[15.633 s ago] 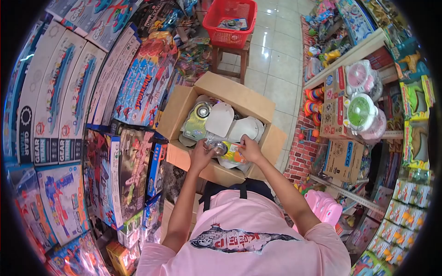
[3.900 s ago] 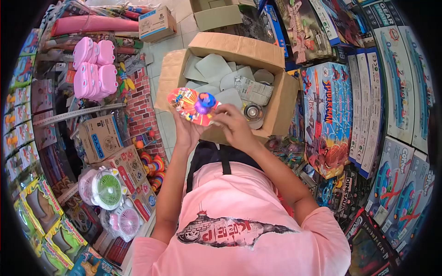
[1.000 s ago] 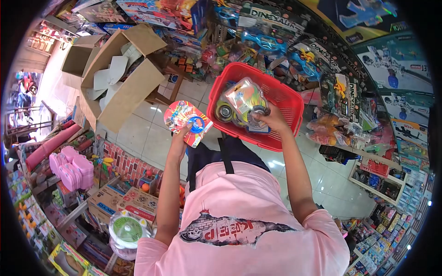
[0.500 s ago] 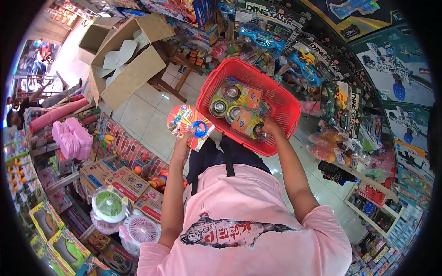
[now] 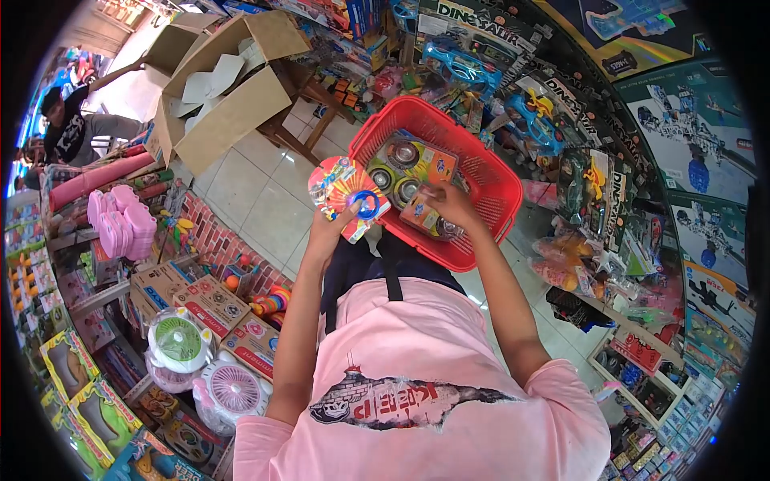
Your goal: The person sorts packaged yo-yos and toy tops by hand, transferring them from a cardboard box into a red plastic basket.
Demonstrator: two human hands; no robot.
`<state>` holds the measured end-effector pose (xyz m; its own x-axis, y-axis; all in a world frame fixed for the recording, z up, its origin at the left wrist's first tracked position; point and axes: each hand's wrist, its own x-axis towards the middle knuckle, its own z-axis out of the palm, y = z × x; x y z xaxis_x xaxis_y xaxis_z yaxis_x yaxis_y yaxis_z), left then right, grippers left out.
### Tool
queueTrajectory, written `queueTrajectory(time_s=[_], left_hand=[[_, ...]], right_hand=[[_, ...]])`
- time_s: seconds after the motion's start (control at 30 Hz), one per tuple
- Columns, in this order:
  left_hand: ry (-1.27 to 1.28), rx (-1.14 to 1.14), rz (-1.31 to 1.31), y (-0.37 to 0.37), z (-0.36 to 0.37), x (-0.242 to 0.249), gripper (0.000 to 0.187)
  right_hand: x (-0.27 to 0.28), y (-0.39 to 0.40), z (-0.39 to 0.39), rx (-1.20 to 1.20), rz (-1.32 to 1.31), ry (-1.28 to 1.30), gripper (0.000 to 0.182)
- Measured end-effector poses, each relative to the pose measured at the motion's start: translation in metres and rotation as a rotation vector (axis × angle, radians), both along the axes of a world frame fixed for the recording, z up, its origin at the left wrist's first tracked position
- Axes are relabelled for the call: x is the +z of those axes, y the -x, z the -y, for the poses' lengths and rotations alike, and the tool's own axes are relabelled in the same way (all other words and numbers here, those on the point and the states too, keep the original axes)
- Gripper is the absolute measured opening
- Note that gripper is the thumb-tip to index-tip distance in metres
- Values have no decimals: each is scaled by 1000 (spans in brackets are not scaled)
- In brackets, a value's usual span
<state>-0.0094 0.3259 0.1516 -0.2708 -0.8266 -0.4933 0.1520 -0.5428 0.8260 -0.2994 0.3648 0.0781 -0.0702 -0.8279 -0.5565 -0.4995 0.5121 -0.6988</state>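
Observation:
My left hand (image 5: 331,230) holds a red and yellow carded toy (image 5: 341,186) with a blue ring on its front, just left of the basket. A red plastic basket (image 5: 499,172) rests at my lap and holds several carded packs with round metallic toys (image 5: 403,154). Over the basket, my right hand (image 5: 451,202) is bent above the packs, its fingers drawn together near an orange and yellow pack (image 5: 419,215). Whatever may be between those fingers is too small to make out.
An open cardboard box (image 5: 233,112) stands on a wooden stool (image 5: 317,132) ahead left. Another person (image 5: 68,132) is at the far left. Boxed dinosaur toys (image 5: 553,96) line the right. Two wrapped fans (image 5: 178,341) lie lower left.
My right hand has moved up and left from the basket's near right part. The held carded toy has shifted right, nearer the basket. The person at far left shows more clearly.

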Motion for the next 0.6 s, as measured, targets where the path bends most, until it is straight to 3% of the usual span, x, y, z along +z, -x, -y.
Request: queueTrajectory(time_s=[0.03, 0.1, 0.13, 0.2, 0.23, 0.27, 0.33, 0.37, 0.4, 0.43, 0.47, 0.5, 0.53, 0.6], left_hand=[[20, -19, -5, 6, 3, 0, 42], [59, -58, -36, 18, 8, -17, 42], [53, -53, -37, 24, 12, -16, 42], [30, -261, 0, 38, 18, -15, 39], [55, -234, -1, 44, 20, -19, 55], [47, -230, -2, 50, 20, -23, 55], [321, -104, 348, 59, 23, -43, 76], [519, -40, 439, 62, 25, -78, 87], [511, -36, 439, 67, 23, -72, 87], [681, -36, 636, 75, 21, -55, 85], [848, -36, 835, 81, 20, -40, 83], [918, -68, 859, 83, 20, -34, 68], [911, -62, 863, 81, 21, -48, 68], [847, -658, 949, 79, 24, -70, 56]], right_hand=[[5, -8, 2, 1, -1, -3, 61], [17, -25, 5, -105, 646, -43, 53], [26, -33, 8, -102, 644, -50, 53], [38, -44, 12, -178, 578, -60, 50], [34, -44, 13, -176, 577, -67, 50], [28, -41, 16, -194, 545, -8, 51], [11, -34, 19, -211, 511, 42, 51], [-1, -30, 19, -214, 508, 95, 52], [-16, -25, 20, -214, 506, 149, 53], [-37, -19, 20, -161, 315, 180, 57], [-38, -21, 19, -153, 315, 172, 57], [-36, -22, 20, -108, 146, 207, 59], [-35, -24, 21, -63, -22, 245, 61], [-34, -29, 21, 8, -96, 203, 61]])
